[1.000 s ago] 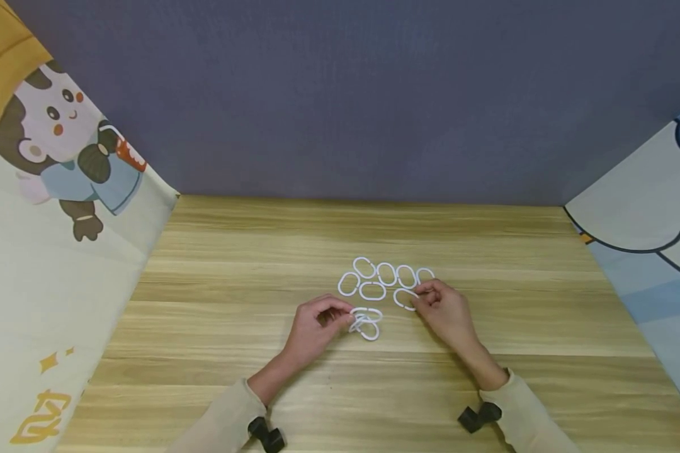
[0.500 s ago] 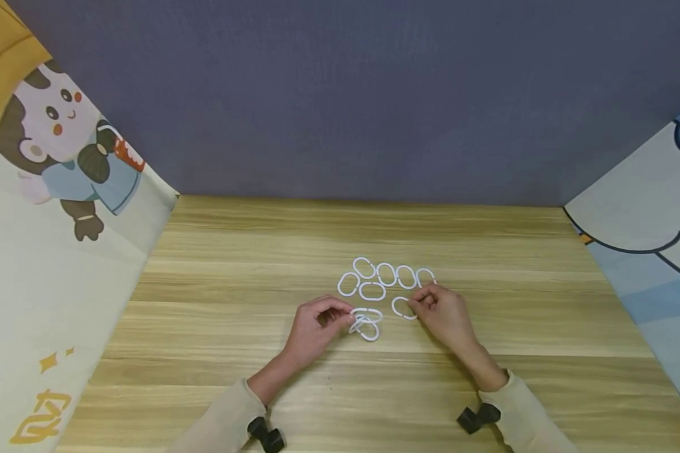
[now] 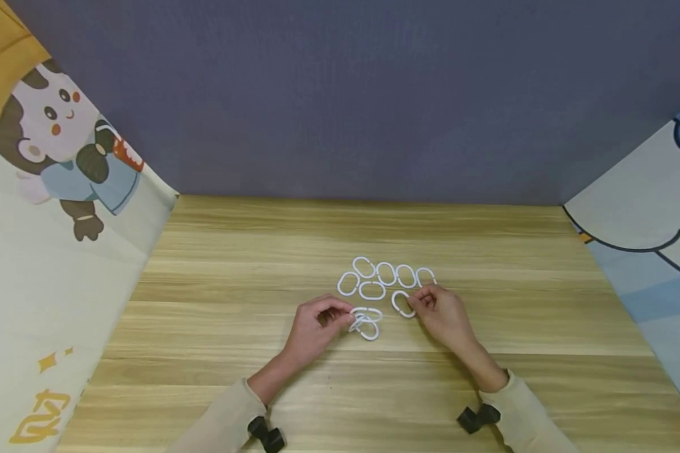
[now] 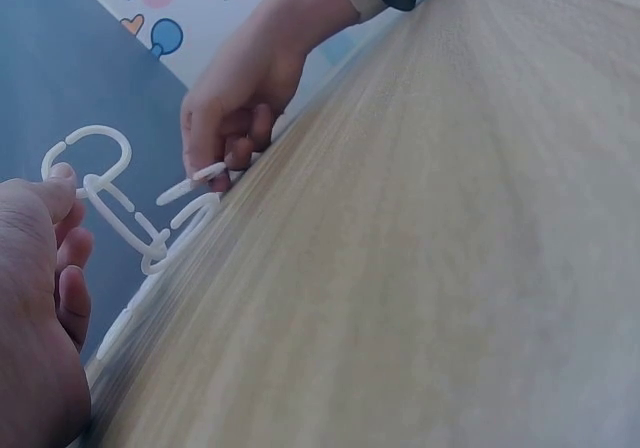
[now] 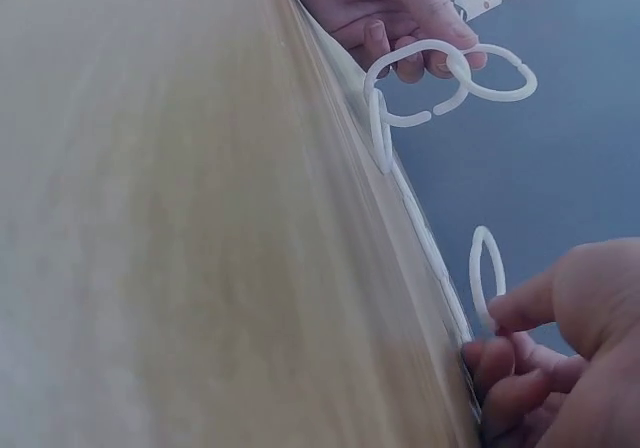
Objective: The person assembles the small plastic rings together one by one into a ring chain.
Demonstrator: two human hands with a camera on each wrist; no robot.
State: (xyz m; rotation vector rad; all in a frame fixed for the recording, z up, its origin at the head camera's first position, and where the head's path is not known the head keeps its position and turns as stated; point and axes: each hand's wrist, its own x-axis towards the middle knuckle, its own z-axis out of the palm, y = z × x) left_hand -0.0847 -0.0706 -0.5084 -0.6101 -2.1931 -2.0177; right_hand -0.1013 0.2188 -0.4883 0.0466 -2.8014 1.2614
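Observation:
Between thumb and forefinger, my left hand (image 3: 317, 326) pinches the top of a short chain of white oval plastic links (image 3: 367, 309). In the right wrist view the hanging links (image 5: 415, 46) are hooked through one another, and each has a small gap in its side. My right hand (image 3: 446, 316) pinches a single split link (image 3: 393, 304) by its right side, a little to the right of the chain. That link (image 5: 475, 268) appears on edge in the right wrist view, raised from the table and apart from the chain.
Several loose white links (image 3: 372, 298) lie close together on the wood-grain table (image 3: 249, 251), just beyond the hands. The link at the right end (image 3: 425, 270) is partly covered by my right fingers. A dark blue panel (image 3: 340, 100) stands along the back, with printed panels at both sides.
My right hand has drawn its link away from the loose group, slightly toward me and left, and turned it more upright. The left hand and its chain have stayed in place.

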